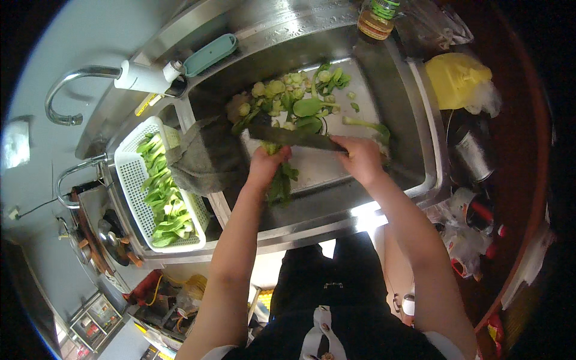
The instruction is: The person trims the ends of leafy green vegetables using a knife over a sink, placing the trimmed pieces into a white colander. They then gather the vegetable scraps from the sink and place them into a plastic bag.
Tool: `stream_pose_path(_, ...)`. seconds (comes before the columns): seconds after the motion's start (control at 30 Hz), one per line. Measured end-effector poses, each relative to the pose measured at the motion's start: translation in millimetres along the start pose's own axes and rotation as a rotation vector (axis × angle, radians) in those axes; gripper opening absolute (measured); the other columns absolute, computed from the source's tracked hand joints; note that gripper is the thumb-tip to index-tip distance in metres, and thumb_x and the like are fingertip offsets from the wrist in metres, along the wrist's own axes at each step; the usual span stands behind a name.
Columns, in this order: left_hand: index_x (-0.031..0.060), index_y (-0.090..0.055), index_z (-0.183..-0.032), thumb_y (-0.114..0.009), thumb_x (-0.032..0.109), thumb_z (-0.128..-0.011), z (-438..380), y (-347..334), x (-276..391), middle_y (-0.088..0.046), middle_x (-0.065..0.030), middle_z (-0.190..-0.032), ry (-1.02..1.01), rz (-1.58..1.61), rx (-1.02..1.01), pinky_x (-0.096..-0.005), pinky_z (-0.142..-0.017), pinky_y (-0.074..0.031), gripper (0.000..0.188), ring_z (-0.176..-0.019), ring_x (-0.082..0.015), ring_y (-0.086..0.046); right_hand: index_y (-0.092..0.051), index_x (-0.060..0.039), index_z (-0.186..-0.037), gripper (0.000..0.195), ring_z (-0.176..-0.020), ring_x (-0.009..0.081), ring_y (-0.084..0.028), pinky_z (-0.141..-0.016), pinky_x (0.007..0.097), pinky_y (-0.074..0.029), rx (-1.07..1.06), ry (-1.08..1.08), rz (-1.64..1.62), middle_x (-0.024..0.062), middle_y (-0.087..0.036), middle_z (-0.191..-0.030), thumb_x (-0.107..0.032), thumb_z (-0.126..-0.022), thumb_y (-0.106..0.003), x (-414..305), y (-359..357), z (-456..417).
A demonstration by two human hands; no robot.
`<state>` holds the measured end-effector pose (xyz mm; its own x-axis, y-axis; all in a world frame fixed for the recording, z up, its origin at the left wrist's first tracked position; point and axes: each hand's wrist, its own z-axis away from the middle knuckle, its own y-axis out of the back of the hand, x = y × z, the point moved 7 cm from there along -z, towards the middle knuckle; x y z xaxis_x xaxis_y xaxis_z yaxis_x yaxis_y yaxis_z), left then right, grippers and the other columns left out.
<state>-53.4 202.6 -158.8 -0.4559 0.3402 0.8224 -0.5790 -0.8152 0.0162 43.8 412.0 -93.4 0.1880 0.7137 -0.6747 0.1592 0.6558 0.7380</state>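
Note:
Over the stainless-steel sink basin (396, 90), my left hand (267, 164) grips a bunch of leafy greens (282, 185), probably bok choy, with the leaves hanging toward me. My right hand (363, 157) holds a knife (297, 137) by its handle. Its dark blade points left and crosses just above the stem end of the greens; whether it touches them I cannot tell. Below, cut stem ends (274, 89) and loose leaves (308, 108) lie in the basin. A single leaf stalk (366, 123) rests near my right hand.
Left of the basin, a white plastic basket (130, 180) holds bok choy (166, 193). A grey cloth (198, 155) drapes over the divider. Two faucets (83, 74) rise at the left. A bottle (377, 20) stands at the far rim; a yellow bag (454, 81) lies at right.

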Motion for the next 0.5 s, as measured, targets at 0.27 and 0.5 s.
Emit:
stream_pose_path(0.27,0.0047,-0.059,-0.107,-0.067,0.012,-0.081,55,40,75,-0.063,-0.0021,-0.092,-0.114,-0.011,0.225,-0.027,-0.075,-0.046,0.028,-0.083,-0.0122,-0.058,-0.069,-0.0131,-0.091,0.031,-0.081,0.0317,-0.064,-0.071,0.0422,-0.05,-0.228,-0.637,0.261,0.0132,-0.066,-0.084,-0.041,-0.083,-0.057,76,-6,13)
stream_pose_path(0.5,0.0064,-0.06,-0.106,-0.061,-0.007,-0.063,190,124,178,-0.064,-0.0124,-0.099,-0.655,-1.172,0.599,-0.0361,-0.082,-0.047,0.045,-0.092,-0.0292,-0.061,-0.07,-0.0098,-0.085,0.028,-0.081,0.0324,-0.064,-0.071,0.0426,-0.051,-0.345,-0.577,0.425,0.0135,-0.066,-0.085,-0.036,-0.08,-0.062,95,-38,30)
